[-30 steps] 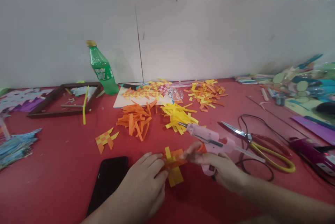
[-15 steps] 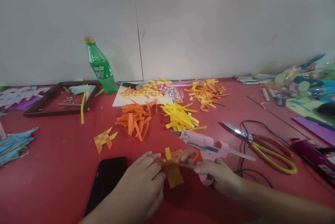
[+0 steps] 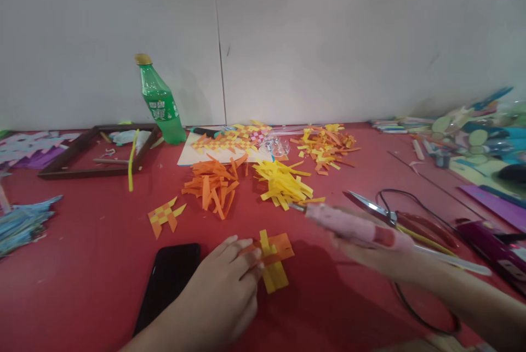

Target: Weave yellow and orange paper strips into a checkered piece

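Observation:
My left hand (image 3: pixel 226 280) rests at the left side of a small woven paper piece (image 3: pixel 276 270) made of yellow and orange strips. Its thumb and fingertips hold the orange strip end there, partly hiding it. My right hand (image 3: pixel 361 253), smeared by motion, is closed around a pink hot glue gun (image 3: pixel 349 226) held above the red table. The gun's metal nozzle points left toward the yellow strips, and a clear glue stick (image 3: pixel 456 260) sticks out of its back. A finished-looking woven paper fish (image 3: pixel 165 217) lies to the left, above a black phone (image 3: pixel 169 280).
Piles of orange strips (image 3: pixel 213 185) and yellow strips (image 3: pixel 283 183) lie ahead. Scissors (image 3: pixel 370 205) and a black cord (image 3: pixel 411 308) are at right. A green bottle (image 3: pixel 164 105) stands by a dark wooden frame (image 3: pixel 94 174). A white partition (image 3: pixel 329 56) bounds the back.
My right hand has left the woven paper and moved right, and now lifts the glue gun, which was beside the paper before. The left hand has stayed on the paper.

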`<state>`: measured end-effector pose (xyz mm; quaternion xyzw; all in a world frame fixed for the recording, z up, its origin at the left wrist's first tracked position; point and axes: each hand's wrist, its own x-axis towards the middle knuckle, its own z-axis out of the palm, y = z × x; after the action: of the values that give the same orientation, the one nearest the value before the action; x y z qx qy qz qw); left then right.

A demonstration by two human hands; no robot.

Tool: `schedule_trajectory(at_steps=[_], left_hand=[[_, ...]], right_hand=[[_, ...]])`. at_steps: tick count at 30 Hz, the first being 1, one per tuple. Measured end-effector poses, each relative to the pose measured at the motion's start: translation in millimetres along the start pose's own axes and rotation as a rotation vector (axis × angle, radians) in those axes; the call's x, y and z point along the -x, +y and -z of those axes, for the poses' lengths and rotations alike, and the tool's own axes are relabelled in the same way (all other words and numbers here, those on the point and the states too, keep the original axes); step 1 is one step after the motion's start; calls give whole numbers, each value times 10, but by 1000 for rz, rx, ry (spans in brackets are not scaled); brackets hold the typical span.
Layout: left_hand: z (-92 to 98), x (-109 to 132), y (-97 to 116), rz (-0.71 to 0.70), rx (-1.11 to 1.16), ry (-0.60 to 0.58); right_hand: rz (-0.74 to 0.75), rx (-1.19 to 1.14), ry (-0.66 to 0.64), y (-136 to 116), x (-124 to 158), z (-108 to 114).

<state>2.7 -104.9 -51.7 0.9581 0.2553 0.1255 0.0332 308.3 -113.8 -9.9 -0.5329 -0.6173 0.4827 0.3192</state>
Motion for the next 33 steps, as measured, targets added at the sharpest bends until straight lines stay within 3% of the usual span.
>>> schedule_trajectory(at_steps=[3,6,8,14,19,23,29,33], left_hand=[[8,5,1,12,19,16],[14,7,4,18,51,44],[15,6,6,26,73,62],[-15,11,14,45,92,84],[-54,7,8,54,112,114],[-38,2,10,56,123,109],[-24,8,11,53,113,109],[-23,12,5,48,102,92]], right_hand=[[-82,270,-31,-122,17,117],[-89,414,-121,-123,20,56],[-76,427,-167,-77,10,-23],[-110,499,-121,14,-65,-159],[-261,474,-238,27,-151,-80],[-210,367,-356,1,-216,-79],[-151,397,-399,-39,-225,-145],[-220,502,-333,-73,-220,-167]])
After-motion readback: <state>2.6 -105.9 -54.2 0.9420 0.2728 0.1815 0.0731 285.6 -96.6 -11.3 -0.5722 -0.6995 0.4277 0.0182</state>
